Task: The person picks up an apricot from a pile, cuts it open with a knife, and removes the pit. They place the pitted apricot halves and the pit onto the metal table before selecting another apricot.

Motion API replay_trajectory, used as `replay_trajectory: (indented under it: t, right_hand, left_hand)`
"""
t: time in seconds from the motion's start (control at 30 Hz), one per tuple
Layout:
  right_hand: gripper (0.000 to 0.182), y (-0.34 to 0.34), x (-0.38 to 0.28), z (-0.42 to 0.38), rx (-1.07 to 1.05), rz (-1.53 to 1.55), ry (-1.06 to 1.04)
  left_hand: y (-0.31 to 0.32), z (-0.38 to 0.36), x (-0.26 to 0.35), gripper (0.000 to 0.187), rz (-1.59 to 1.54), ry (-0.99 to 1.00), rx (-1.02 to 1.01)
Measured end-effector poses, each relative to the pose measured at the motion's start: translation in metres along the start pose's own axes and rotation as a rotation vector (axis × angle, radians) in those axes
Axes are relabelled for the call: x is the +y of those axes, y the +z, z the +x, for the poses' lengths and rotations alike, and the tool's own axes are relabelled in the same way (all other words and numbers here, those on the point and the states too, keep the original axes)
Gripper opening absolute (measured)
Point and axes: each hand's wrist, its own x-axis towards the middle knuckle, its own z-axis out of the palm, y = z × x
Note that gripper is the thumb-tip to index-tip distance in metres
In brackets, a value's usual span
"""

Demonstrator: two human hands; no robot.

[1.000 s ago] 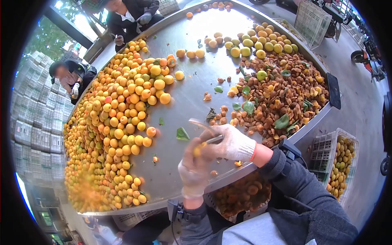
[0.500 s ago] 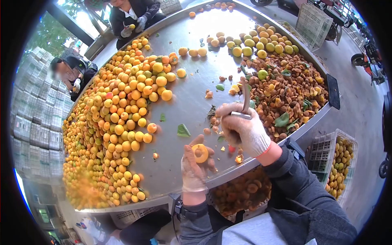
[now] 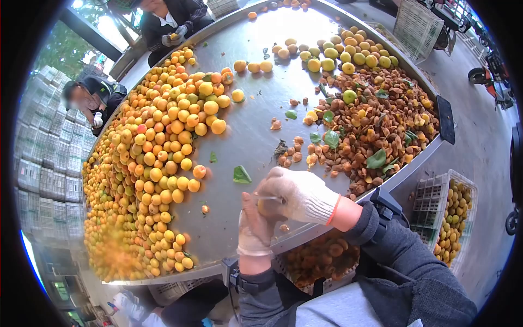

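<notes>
Pale, slatted plastic crates (image 3: 41,182) are stacked high at the far left, beside a bent-over person (image 3: 90,101) in dark clothes. A broad heap of smooth, round orange-yellow fruit (image 3: 155,144) covers the left of the shiny metal tabletop (image 3: 218,218), which has a raised rim. A flat, pointed green leaf (image 3: 242,174) lies just beyond the hands. The left hand (image 3: 254,224), in a thin whitish glove, curls its fingers around a small rounded fruit (image 3: 268,207), blurred and partly covered, above the tabletop's near edge. A thin, pale tool (image 3: 271,198) crosses it. The right hand (image 3: 305,195), in a knitted glove with a red-edged cuff, closes on this tool, its grip partly hidden. Farther right rise wrinkled brown pits (image 3: 376,133) mixed with torn yellow pulp, then a flat black slab (image 3: 445,120) on the rim.
</notes>
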Motion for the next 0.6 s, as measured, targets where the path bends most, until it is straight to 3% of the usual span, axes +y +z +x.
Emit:
replay_trajectory:
  t: [0.1,0.23,0.3,0.37,0.43,0.5,0.57,0.6]
  right_hand:
    - [0.023,0.011,0.010,0.003,0.165,0.083,0.010]
    - [0.017,0.008,0.001,0.005,0.261,0.281,-0.058]
    - [0.012,-0.019,-0.025,0.006,0.406,0.952,0.446]
    - [0.013,-0.025,-0.028,0.008,0.493,1.086,0.458]
    - [0.016,-0.023,-0.028,0.006,0.654,1.335,0.339]
    - [0.016,-0.023,-0.031,0.005,0.659,1.337,0.352]
    - [0.015,-0.015,-0.037,0.008,0.788,1.098,0.200]
    - [0.014,-0.015,-0.037,0.004,0.730,1.023,0.191]
  left_hand:
    - [-0.001,-0.003,0.005,0.058,0.051,0.167,-0.119]
    - [-0.014,-0.001,-0.002,0.053,0.084,0.146,-0.067]
    - [-0.014,-0.006,0.000,0.055,-0.086,0.112,-0.050]
    - [-0.004,-0.011,-0.001,0.055,-0.023,0.086,-0.005]
    - [0.005,-0.013,-0.003,0.056,0.047,0.053,0.036]
    - [0.010,-0.013,-0.005,0.054,0.132,0.016,0.081]
    - [0.014,-0.015,-0.008,0.052,0.179,0.047,0.073]
    - [0.015,-0.016,-0.009,0.051,0.224,0.082,0.068]
